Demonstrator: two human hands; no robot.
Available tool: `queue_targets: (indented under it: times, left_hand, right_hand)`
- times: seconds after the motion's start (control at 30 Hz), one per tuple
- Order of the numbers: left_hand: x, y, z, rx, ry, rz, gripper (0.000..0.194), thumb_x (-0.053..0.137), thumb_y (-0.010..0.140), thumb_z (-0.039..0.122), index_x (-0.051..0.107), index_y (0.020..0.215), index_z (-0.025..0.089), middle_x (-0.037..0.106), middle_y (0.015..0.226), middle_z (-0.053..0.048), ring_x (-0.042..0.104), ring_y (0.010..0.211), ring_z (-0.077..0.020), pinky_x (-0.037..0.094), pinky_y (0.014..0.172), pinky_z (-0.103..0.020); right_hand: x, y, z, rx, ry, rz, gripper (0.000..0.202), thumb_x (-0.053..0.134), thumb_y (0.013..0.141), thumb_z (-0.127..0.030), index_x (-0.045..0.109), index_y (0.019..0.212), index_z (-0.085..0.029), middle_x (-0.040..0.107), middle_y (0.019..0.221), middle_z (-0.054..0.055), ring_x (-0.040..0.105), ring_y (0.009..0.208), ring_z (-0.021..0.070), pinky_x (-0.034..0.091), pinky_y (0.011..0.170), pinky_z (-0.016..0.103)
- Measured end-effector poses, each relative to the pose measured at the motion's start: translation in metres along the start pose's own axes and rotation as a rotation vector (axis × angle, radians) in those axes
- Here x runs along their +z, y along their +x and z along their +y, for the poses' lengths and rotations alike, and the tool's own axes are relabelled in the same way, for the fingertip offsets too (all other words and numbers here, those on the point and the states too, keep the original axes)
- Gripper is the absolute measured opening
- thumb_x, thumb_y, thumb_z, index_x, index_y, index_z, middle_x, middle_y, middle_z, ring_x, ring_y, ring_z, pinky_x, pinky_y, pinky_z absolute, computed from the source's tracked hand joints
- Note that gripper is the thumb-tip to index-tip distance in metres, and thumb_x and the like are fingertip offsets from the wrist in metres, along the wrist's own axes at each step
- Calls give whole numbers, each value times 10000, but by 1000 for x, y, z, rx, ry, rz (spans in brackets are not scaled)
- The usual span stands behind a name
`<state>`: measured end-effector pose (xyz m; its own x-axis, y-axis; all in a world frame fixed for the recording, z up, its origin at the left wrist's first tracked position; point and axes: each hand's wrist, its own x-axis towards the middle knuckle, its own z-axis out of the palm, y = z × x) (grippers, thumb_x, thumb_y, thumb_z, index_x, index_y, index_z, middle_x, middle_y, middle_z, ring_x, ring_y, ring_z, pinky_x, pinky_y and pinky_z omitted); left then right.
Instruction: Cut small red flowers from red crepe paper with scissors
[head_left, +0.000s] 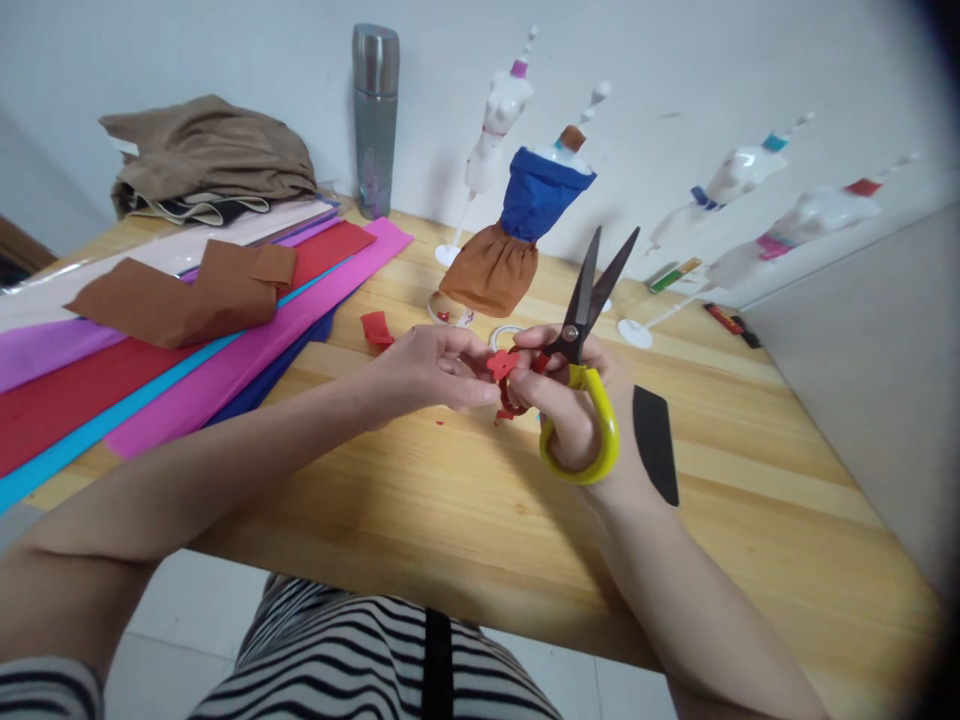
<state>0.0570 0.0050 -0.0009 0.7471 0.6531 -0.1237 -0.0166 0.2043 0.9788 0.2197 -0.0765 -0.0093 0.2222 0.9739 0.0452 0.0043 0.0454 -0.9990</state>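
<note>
In my right hand (577,410) is a pair of scissors (574,335) with one yellow and one red handle. Its dark blades stand apart and point up and away. Between the fingertips of both hands is a small red paper flower (501,364), with my left hand (431,370) pinching its left side and the right thumb and fingers at its other side. Small red paper scraps (504,416) lie on the table below. A larger red piece (376,330) lies just beyond the left hand, and a white tape roll (504,335) is partly hidden behind the fingers.
A mannequin in a blue top (544,190) and brown skirt (491,268) stands ahead, with several white mannequins (814,220) along the wall. Left are colored paper sheets (247,375), brown paper (187,300), folded cloth (217,150) and a flask (375,120). A black flat piece (655,445) lies right.
</note>
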Motion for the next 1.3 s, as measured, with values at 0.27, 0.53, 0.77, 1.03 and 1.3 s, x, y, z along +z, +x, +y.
queue_targets:
  times: [0.27,0.53,0.77,1.03,1.3]
  left_hand:
    - [19,-9,-8,41,-174,191,115,772,682,150,659,700,142,672,553,13,610,508,-79,505,520,-182]
    - [12,-9,-1,28,-160,154,114,731,715,158,673,618,140,661,550,2,589,502,-68,486,515,-171]
    - [1,-6,16,7,-146,110,158,756,698,187,650,593,134,669,600,-25,585,536,-82,462,552,-206]
    - [-4,-4,15,27,-135,82,178,749,667,209,629,556,138,643,597,-22,559,557,-91,435,576,-238]
    - [-3,-4,15,27,-110,127,197,765,689,212,639,561,133,665,615,-32,568,556,-94,441,581,-241]
  right_hand:
    - [11,0,-4,-19,46,73,290,899,671,-331,672,846,-288,554,601,-48,473,473,123,387,448,295]
    - [-7,3,-5,-34,46,-138,334,863,730,-481,691,932,-277,565,611,-42,489,500,135,409,479,294]
    - [-29,11,-20,-152,-307,-516,507,600,891,-697,718,1038,-227,668,925,73,600,807,224,481,660,344]
    - [-22,8,-26,-256,-390,-521,449,561,934,-668,729,941,-252,630,828,41,516,716,198,431,649,345]
    - [-21,9,-24,-208,-405,-569,488,554,903,-725,671,879,-252,591,762,34,491,654,199,386,603,352]
